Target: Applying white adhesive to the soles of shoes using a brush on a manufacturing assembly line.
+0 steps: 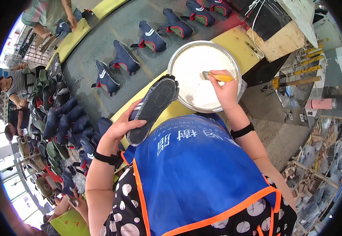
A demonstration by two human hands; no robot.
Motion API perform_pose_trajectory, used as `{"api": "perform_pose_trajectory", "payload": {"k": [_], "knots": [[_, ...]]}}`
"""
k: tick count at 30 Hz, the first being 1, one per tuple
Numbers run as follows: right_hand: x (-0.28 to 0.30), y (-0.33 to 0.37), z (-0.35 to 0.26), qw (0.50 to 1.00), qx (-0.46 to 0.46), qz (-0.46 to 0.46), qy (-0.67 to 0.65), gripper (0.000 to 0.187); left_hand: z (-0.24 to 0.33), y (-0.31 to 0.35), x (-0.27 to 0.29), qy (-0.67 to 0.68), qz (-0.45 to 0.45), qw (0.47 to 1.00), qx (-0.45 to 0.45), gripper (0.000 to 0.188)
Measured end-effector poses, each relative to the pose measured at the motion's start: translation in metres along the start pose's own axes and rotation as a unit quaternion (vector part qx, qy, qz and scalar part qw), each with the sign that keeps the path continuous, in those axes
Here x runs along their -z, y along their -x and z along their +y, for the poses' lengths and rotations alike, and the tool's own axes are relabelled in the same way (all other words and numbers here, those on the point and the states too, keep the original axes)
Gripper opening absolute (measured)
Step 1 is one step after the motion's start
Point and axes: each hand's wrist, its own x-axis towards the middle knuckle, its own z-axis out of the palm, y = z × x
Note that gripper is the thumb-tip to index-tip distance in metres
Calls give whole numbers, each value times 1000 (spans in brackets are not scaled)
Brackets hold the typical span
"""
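Observation:
My left hand [124,123] grips a dark shoe upper [153,106] with its stitched underside turned up and the toe pointing away from me. In my right hand [227,91] is a brush [220,77] with a yellow handle, held over a round metal basin [173,57]. White liquid [192,65] fills the basin, and the bristle end is at its surface; how deep it dips I cannot tell. The shoe's toe end is close beside the basin's left rim.
Several navy shoe uppers [126,59] with red trim stand in a row on the dark conveyor belt [80,51]. A large pile of shoe uppers [62,122] lies at the left. Another person [50,17] works across the belt. A pink bottle [323,103] is at the right.

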Motion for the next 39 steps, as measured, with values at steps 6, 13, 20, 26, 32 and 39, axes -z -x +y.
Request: {"api": "perform_pose_trajectory", "payload": {"k": [6, 13, 20, 26, 32, 39], "knots": [[18, 9, 25, 993, -102, -47, 43, 19, -27, 13, 23, -66, -32, 996, 48, 86], [23, 6, 14, 982, -156, 9, -108, 19, 1, 59, 62, -123, -12, 990, 72, 87], [5, -4, 5, 986, -114, -61, 109, 16, 5, 8, 16, 169, 11, 985, -13, 73], [12, -19, -84, 995, 84, -47, -12, 13, 19, -20, -14, 93, -131, 987, 15, 68], [9, -11, -121, 963, 219, -155, -4, 17, 28, -30, -15, 68, -155, 985, 43, 69], [9, -16, -86, 973, 175, -149, 0, 11, 16, -36, -8, 77, -183, 979, 45, 69]]}}
